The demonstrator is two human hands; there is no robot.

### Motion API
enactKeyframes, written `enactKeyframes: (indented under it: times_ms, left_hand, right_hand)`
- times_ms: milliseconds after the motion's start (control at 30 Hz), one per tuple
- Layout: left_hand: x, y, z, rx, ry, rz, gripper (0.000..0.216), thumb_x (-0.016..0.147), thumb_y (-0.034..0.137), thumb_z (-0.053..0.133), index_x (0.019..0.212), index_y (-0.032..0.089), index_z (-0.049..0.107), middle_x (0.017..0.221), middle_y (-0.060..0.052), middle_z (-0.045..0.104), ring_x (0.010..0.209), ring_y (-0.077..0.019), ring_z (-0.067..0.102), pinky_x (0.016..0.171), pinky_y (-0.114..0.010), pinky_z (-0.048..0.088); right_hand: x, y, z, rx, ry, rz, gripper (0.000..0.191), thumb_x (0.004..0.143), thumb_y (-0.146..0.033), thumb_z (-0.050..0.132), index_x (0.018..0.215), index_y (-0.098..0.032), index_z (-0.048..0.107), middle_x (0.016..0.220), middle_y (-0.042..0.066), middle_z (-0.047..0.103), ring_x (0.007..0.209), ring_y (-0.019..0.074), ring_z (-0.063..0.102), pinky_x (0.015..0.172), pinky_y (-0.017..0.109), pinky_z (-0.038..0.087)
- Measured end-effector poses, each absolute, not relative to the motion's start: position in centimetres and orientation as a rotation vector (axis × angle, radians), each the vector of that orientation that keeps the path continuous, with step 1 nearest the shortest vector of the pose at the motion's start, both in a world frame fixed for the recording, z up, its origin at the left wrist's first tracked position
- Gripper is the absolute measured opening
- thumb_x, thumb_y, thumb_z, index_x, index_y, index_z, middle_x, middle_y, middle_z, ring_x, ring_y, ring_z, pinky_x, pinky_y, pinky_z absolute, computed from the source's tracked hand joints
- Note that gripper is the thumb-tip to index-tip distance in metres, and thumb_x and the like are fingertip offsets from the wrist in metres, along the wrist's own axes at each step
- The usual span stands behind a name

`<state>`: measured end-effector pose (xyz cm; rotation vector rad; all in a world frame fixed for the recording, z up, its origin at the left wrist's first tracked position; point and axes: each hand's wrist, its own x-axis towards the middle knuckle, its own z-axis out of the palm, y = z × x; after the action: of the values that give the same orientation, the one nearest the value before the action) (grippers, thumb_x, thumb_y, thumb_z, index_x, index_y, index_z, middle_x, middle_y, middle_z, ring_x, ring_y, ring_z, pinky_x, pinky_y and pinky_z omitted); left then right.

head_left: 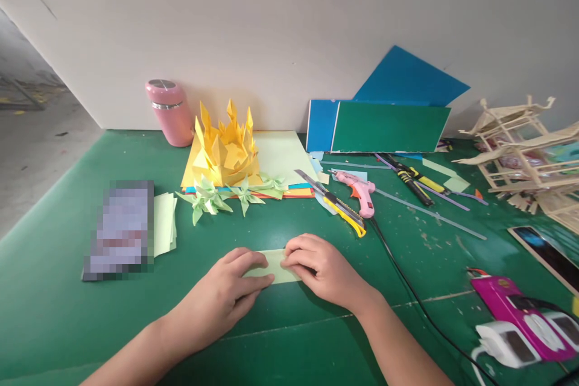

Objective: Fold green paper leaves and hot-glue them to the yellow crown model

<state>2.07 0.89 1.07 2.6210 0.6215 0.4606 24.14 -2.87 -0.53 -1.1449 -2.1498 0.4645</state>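
Note:
A small pale green paper (274,263) lies folded on the green table mat (67,313). My left hand (221,298) presses its fingertips down on the paper's left part, fingers curled together. My right hand (319,268) rests on the paper's right part, fingers bent and pressing along the fold. Both hands touch the paper; most of it is hidden under them.
Behind the hands stand a yellow origami crown (226,151), small green origami flowers (212,196), a pink flask (169,111), a yellow utility knife (337,204) and a pink glue gun (362,192). Green paper squares (163,223) lie left; a wooden model (529,157) and power strip (520,313) right.

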Motion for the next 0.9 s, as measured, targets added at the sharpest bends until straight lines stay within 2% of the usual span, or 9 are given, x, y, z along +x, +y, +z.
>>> enactKeyframes:
  times_ms: [233,433,900]
  left_hand:
    - [2.2,0.7,1.3,2.633,0.602,0.455,0.035,0.089,0.008,0.039,0.104,0.022,0.067,0.105,-0.008,0.066,0.091,-0.0198,0.059,0.077,-0.033,0.054]
    - [2.2,0.7,1.0,2.632,0.59,0.436,0.033,0.089,0.006,0.041,0.104,0.021,0.066,0.107,-0.007,0.066,0.096,-0.0198,0.058,0.08,-0.031,0.053]
    - [2.2,0.7,1.0,2.624,0.595,0.502,0.032,0.089,0.009,0.043,0.103,0.022,0.067,0.104,-0.007,0.068,0.093,-0.0193,0.06,0.078,-0.03,0.054]
  right_hand:
    - [24.3,-2.9,-0.9,-1.156,-2.16,0.445,0.021,0.09,-0.007,0.048,0.084,-0.017,0.066,0.086,0.006,0.064,0.081,0.0173,0.056,0.072,0.031,0.048]
    - [24.5,-2.9,-0.7,-1.152,-2.145,0.466,0.02,0.09,-0.01,0.05,0.084,-0.018,0.067,0.087,0.006,0.064,0.082,0.0173,0.057,0.072,0.031,0.048]
    - [26.2,-2.9,-0.1,-1.245,-2.182,0.462,0.021,0.086,-0.01,0.052,0.084,-0.02,0.07,0.087,0.007,0.064,0.083,0.0188,0.056,0.07,0.032,0.048]
